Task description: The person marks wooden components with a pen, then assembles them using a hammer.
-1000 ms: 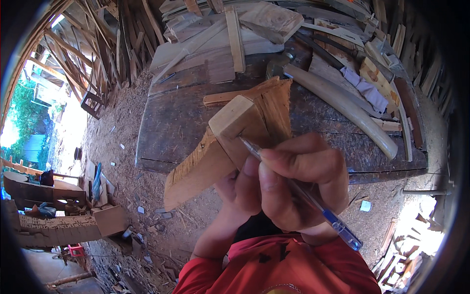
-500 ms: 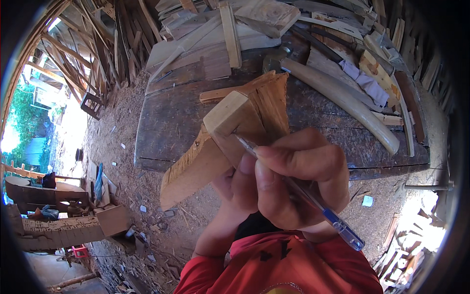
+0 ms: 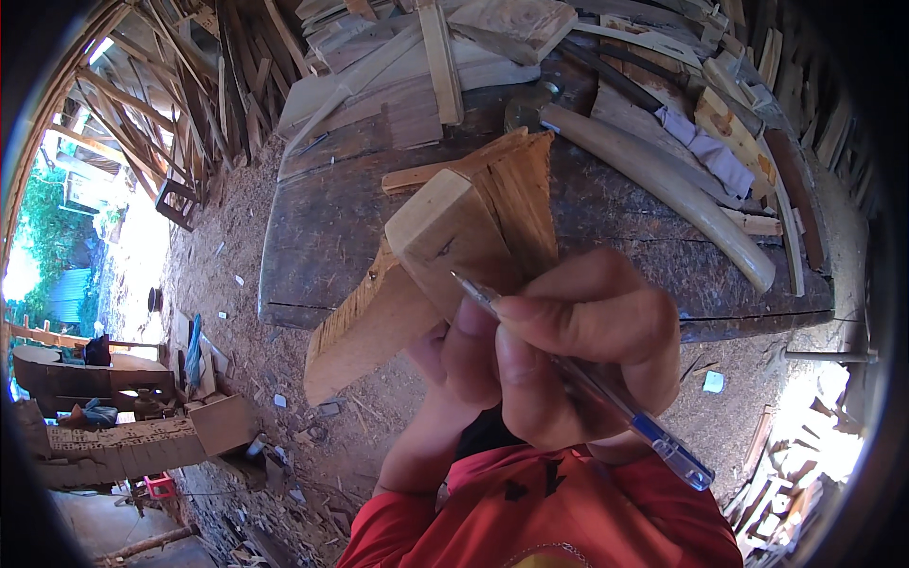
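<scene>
My left hand (image 3: 454,360) grips a carved piece of pale wood (image 3: 440,237) from below, partly hidden behind my right hand. The piece has a squared block at its middle, a small dark mark on its face, and rough, splintered arms toward lower left and upper right. My right hand (image 3: 587,341) pinches a clear pen (image 3: 668,450) with a blue band, its tip pointing at the block's face just below the mark. I cannot tell whether the tip touches the wood.
A dark, worn wooden bench (image 3: 634,275) stands ahead, with stacked boards (image 3: 360,104), a long pale curved handle (image 3: 663,199), a light cloth (image 3: 710,156) and wood offcuts. Leaning scrap timber (image 3: 218,85) lines the back. Another wooden structure (image 3: 133,445) stands at left over the shaving-strewn floor.
The wood piece has shifted slightly up and left in my view. The pen tip has moved off the dark mark to a spot a little below it.
</scene>
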Demonstrator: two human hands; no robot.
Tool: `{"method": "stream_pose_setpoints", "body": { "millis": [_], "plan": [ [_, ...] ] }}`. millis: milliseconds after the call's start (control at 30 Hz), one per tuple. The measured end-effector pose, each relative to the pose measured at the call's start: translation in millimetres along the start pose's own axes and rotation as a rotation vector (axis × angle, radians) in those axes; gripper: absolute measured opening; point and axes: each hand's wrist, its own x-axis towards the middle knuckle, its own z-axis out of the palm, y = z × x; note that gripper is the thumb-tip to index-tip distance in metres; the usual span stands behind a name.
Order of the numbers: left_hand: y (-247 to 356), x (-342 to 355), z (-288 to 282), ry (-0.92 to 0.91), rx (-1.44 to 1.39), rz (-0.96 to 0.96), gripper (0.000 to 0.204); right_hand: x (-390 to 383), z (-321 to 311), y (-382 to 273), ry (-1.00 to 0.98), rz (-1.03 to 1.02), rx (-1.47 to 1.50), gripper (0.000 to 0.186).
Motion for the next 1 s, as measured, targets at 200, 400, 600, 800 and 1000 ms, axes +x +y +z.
{"method": "stream_pose_setpoints", "body": {
  "millis": [200,400,600,800,1000],
  "plan": [
    [-1,0,-1,0.012,0.008,0.011,0.033,-1,6,-6,0.019,0.082,0.002,0.022],
    [3,-2,-2,0.011,0.024,-0.04,0.033,4,1,-4,0.002,0.032,-0.1,0.021],
    [5,-5,-3,0.019,0.037,-0.071,0.032,5,7,-7,0.062,0.102,-0.033,0.02],
    [7,-5,-3,0.034,0.042,-0.096,0.032,7,11,-8,0.163,0.131,-0.076,0.022],
    [9,-6,-2,0.048,0.045,-0.12,0.032,8,5,-10,0.098,0.106,-0.132,0.02]
  ]
}}
